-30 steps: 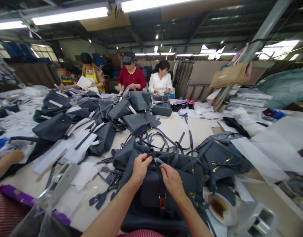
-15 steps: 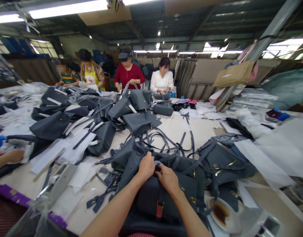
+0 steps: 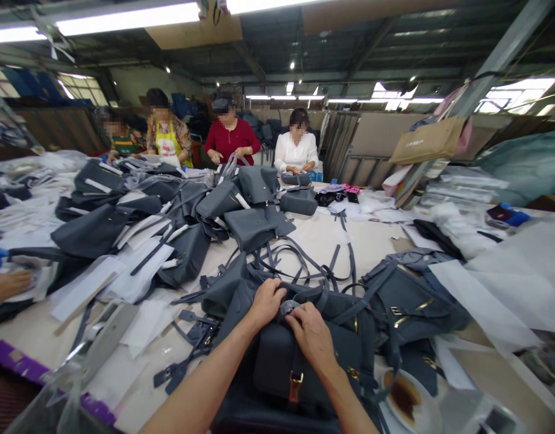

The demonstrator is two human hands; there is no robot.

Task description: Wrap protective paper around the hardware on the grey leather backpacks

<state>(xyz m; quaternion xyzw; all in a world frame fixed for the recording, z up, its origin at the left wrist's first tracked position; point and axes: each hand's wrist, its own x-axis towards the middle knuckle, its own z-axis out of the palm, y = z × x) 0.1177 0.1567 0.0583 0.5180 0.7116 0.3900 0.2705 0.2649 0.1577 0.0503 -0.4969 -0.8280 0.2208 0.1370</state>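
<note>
As the head camera looks down, a dark bag (image 3: 273,361) with a gold buckle (image 3: 296,381) lies before the person. At its top, the right hand (image 3: 311,334) touches grey wrapping (image 3: 287,306); the left hand (image 3: 266,304) curls just beside, either grip unclear.

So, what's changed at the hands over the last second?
The left hand has moved slightly rightward, toward the right hand. The dark tab it held no longer shows; whether it was let go, I can't tell. The right hand's fingertips remain by the grey piece. The bag with the gold buckle stays in front of the person.
</note>
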